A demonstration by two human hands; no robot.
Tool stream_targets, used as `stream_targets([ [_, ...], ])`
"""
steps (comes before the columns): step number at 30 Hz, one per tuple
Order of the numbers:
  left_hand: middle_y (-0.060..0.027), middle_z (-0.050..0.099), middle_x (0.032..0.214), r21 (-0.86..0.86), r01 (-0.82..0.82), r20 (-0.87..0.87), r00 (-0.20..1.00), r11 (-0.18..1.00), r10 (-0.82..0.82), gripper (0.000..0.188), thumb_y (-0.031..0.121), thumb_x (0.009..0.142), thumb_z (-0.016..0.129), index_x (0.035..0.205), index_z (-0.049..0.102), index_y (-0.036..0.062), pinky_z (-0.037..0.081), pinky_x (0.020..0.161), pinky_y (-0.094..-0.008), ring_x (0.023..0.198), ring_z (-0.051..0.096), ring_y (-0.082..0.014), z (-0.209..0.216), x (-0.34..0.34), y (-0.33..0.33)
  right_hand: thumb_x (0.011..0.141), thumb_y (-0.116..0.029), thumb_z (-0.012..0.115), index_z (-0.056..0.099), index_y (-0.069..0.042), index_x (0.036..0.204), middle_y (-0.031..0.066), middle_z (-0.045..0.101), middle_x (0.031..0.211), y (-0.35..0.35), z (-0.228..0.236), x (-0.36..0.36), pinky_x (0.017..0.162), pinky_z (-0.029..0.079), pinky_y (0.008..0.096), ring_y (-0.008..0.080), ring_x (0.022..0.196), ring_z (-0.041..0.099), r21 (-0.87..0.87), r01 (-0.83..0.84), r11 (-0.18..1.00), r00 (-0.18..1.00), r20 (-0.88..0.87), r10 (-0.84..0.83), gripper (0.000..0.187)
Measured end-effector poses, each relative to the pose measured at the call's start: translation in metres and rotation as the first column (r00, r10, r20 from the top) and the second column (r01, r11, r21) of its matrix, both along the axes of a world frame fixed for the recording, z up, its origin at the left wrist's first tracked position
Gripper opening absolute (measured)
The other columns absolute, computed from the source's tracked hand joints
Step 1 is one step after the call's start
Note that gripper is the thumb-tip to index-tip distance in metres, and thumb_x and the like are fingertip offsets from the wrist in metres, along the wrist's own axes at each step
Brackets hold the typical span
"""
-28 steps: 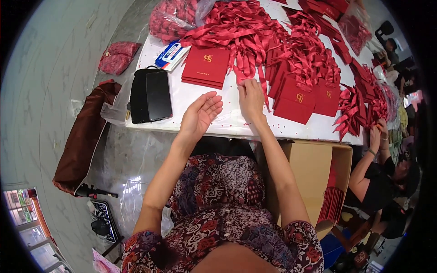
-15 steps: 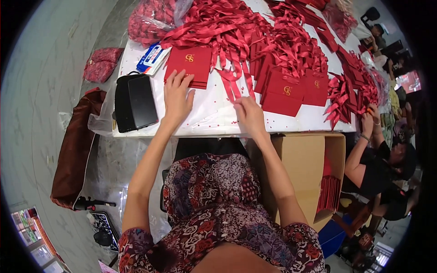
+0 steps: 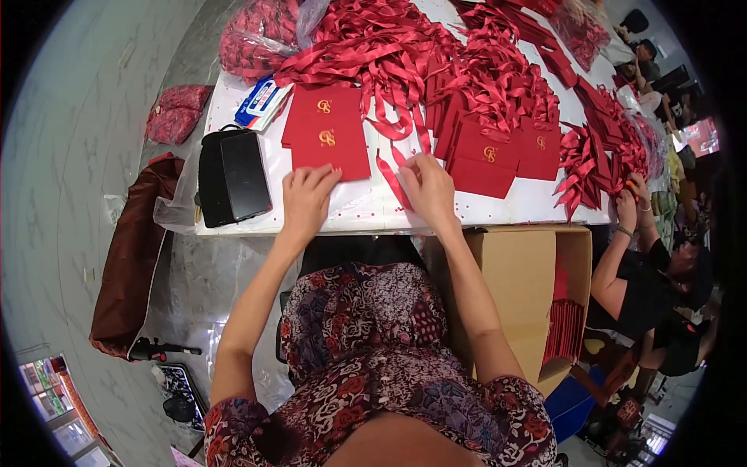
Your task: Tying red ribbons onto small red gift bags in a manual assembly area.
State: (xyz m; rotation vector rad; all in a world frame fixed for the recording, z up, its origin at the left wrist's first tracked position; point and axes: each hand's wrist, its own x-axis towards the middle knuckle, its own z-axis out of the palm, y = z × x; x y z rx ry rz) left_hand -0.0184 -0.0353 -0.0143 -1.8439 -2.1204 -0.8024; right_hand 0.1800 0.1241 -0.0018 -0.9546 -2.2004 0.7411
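Observation:
My left hand [image 3: 306, 199] rests its outstretched fingers on the lower edge of a red square card sleeve [image 3: 334, 152] with a gold emblem. That sleeve lies skewed over the front of a short stack of matching sleeves [image 3: 307, 113]. To its right, my right hand [image 3: 430, 191] is closed with thumb and fingertips on a narrow red ribbon [image 3: 391, 179]. One ribbon end hangs loose beside the thumb on the white tabletop. Several more red sleeves [image 3: 486, 156] with ribbons lie just right of that hand.
A heap of red ribbons [image 3: 373, 39] covers the far table. At left lie a black phone [image 3: 245, 175] on a dark pouch and a blue-and-white packet [image 3: 261, 101]. An open cardboard box [image 3: 513, 288] with red sleeves stands below the right front edge. A co-worker [image 3: 622, 265] works at right.
My left hand has drawn the top sleeve toward me, off the front of the stack. My right hand has moved slightly up and right, and the ribbon end now lies looser beside it.

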Motion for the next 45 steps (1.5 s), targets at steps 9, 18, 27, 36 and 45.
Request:
stream_targets([
  [9, 0.001, 0.065, 0.118, -0.072, 0.088, 0.061, 0.995, 0.994, -0.084, 0.04, 0.006, 0.075, 0.068, 0.114, 0.068, 0.0161, 0.04, 0.093, -0.0391, 0.102, 0.057, -0.0217, -0.005, 0.049, -0.066, 0.085, -0.02, 0.071, 0.062, -0.003, 0.085, 0.0125, 0.064, 0.082, 0.008, -0.026, -0.047, 0.066, 0.049, 0.0422, 0.0309, 0.077, 0.064, 0.052, 0.0, 0.999, 0.997, 0.081, -0.004, 0.019],
  [18, -0.0052, 0.064, 0.116, -0.007, 0.121, 0.272, 0.955, 0.993, -0.115, 0.034, 0.014, 0.08, 0.073, 0.113, 0.068, 0.0113, 0.039, 0.093, -0.0403, 0.106, 0.056, -0.025, 0.009, 0.034, -0.039, 0.085, -0.011, 0.066, 0.058, -0.001, 0.089, 0.0137, 0.065, 0.081, -0.008, -0.013, -0.011, 0.067, 0.047, 0.0434, 0.0318, 0.076, 0.062, 0.063, -0.063, 0.996, 0.998, -0.023, 0.065, 0.013],
  [27, -0.0117, 0.058, 0.113, -0.178, -0.032, 0.122, 0.991, 0.984, 0.054, 0.05, 0.024, 0.076, 0.078, 0.12, 0.065, 0.0031, 0.038, 0.088, -0.0423, 0.107, 0.05, -0.03, 0.009, 0.008, 0.012, 0.087, -0.012, 0.066, 0.063, -0.003, 0.097, 0.0126, 0.064, 0.085, -0.039, -0.009, -0.014, 0.071, 0.048, 0.0413, 0.0314, 0.082, 0.062, -0.069, -0.141, 0.988, 0.984, -0.115, 0.133, 0.014],
  [36, -0.0124, 0.067, 0.096, -0.287, 0.078, 0.388, 0.921, 0.955, 0.042, 0.037, 0.017, 0.071, 0.081, 0.101, 0.064, 0.0058, 0.039, 0.087, -0.0423, 0.093, 0.062, -0.0305, 0.016, 0.018, 0.028, 0.083, -0.012, 0.068, 0.065, -0.003, 0.091, 0.0137, 0.066, 0.08, -0.045, -0.016, -0.026, 0.069, 0.05, 0.0421, 0.0317, 0.077, 0.064, -0.072, -0.122, 0.99, 0.992, -0.048, 0.119, 0.012],
  [45, -0.0122, 0.071, 0.085, -0.235, 0.029, 0.41, 0.909, 0.971, 0.072, 0.025, 0.011, 0.073, 0.077, 0.095, 0.066, 0.0064, 0.041, 0.084, -0.0405, 0.082, 0.067, -0.0299, 0.013, 0.034, 0.028, 0.079, -0.012, 0.069, 0.067, -0.001, 0.087, 0.0156, 0.07, 0.08, -0.045, 0.001, -0.026, 0.065, 0.052, 0.041, 0.0327, 0.072, 0.067, -0.277, -0.047, 0.96, 0.998, 0.02, 0.054, 0.014],
])
